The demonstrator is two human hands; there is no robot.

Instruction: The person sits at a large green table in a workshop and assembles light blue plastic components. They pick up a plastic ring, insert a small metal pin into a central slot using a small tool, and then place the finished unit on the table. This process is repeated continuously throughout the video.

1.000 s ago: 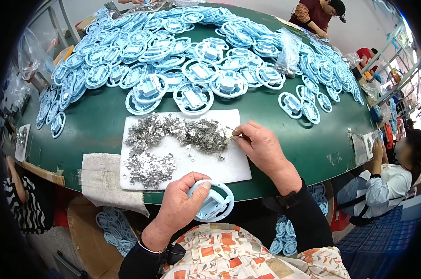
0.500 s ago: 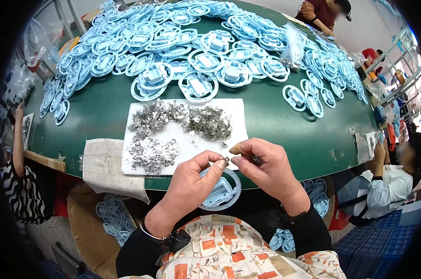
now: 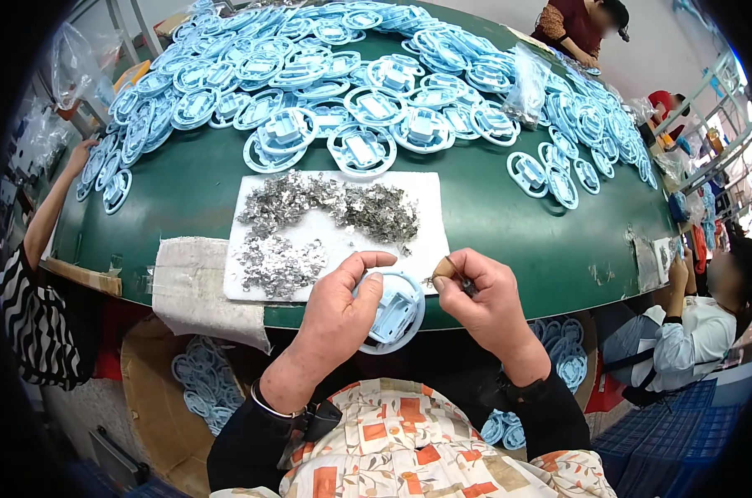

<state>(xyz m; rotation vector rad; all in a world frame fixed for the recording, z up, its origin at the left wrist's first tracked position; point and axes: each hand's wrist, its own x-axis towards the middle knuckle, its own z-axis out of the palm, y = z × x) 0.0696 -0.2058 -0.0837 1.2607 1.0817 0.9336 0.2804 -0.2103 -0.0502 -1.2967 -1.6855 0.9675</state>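
Observation:
A light blue oval plastic part [image 3: 407, 292], a ring with a raised rectangular frame inside, is tilted in my left hand [image 3: 330, 319] near the table's front edge. That hand's thumb and index finger lie along the part's upper left; its other fingers are hidden. My right hand [image 3: 488, 305] is closed just right of the part, with a tan cover on the index fingertip. Something small and dark shows in its curled fingers, too small to name. Beyond both hands lies a white board [image 3: 326, 234] bearing piles of small metal clips [image 3: 283, 264].
Blue plastic parts [image 3: 374, 106] are heaped across the far side of the green table [image 3: 476, 224]. A pale cloth [image 3: 197, 278] hangs over the front edge. Below stands a cardboard box [image 3: 152, 390] with more parts. Co-workers sit at left [image 3: 40, 307] and right [image 3: 683, 332].
My hands have moved apart. The left index finger and thumb have separated, and the blue part is raised and turned more into view. At left, a co-worker's arm reaches farther toward the heap.

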